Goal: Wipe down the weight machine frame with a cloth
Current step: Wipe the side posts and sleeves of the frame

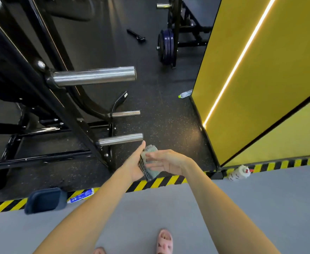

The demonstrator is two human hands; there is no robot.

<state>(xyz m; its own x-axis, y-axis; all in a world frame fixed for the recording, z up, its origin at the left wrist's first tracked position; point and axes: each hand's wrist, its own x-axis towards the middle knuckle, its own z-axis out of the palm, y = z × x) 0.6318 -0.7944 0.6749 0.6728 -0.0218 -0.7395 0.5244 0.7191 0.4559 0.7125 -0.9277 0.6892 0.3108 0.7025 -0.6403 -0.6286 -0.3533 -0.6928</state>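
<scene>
Nearest us, at 6 o'clock, our right foot in a pink slipper (pixel 164 241) stands on the grey floor (pixel 242 208). The toe of the other slipper (pixel 99 251) just shows at the bottom edge.

Both bare forearms reach up toward 12 o'clock and meet just below the middle of the view. The folded cloth (pixel 150 169), pale green with a grey mesh side, is sandwiched between the two palms there. It is in the air, close to the machine but apart from it. The left grip (pixel 135 162) is open, its fingers straight and pointing to 1 o'clock, with the cloth lying against its palm. The right grip (pixel 166 162) is open too, its relaxed fingers laid across the cloth's outer face from 3 o'clock.

A yellow-and-black hazard stripe (pixel 168 180) crosses the floor under the hands. On that stripe at 8 o'clock sit a dark blue tray (pixel 45 199) and, just beside it, a white-and-blue tube (pixel 81 196). At 4 o'clock a white bottle (pixel 239 172) lies near the stripe.

Beyond the stripe the flooring is black speckled rubber (pixel 168 116). The black weight machine frame (pixel 73 114) fills the side from 8 to 11 o'clock. Three chrome pegs stick out of it toward 3 o'clock: a lower peg (pixel 120 139) just above the left fingertips, a thin middle peg (pixel 125 113), and a thick upper peg (pixel 93 76).

From 1 to 4 o'clock stands a yellow wall panel (pixel 278 88) with a lit strip, and a clear water bottle (pixel 185 93) lies at its foot. Farthest off, at 12 o'clock, blue weight plates (pixel 166 45) hang on another rack.
</scene>
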